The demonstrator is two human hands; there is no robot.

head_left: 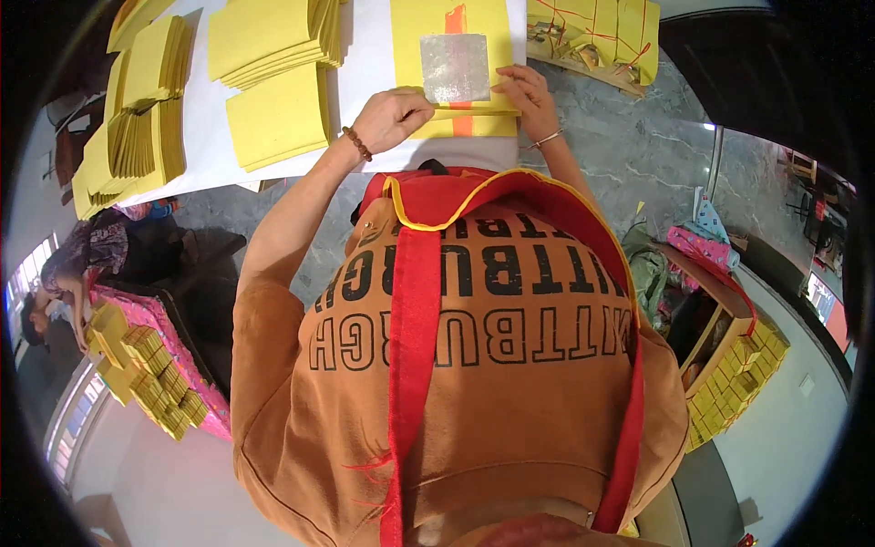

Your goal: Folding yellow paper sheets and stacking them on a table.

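A yellow paper sheet [409,56] with a silver square [456,68] and an orange stripe [461,122] lies at the edge of a white-covered table. Its near part is raised in a narrow fold. At the fold's left end my left hand [394,117] is closed, fingers curled and pinching the paper. My right hand [531,96] has the right edge of the sheet, its fingers bent over the paper beside the silver square; its thumb is hard to make out. A beaded bracelet is on my left wrist, a thin bangle on my right.
Stacks of folded yellow paper [278,117] stand left of the sheet, with more fanned bundles [146,137] farther left. String-tied yellow bundles [592,36] lie beyond the table's right edge. At lower left a person bends over yellow stacks [150,374]. More yellow bundles [738,383] are at lower right.
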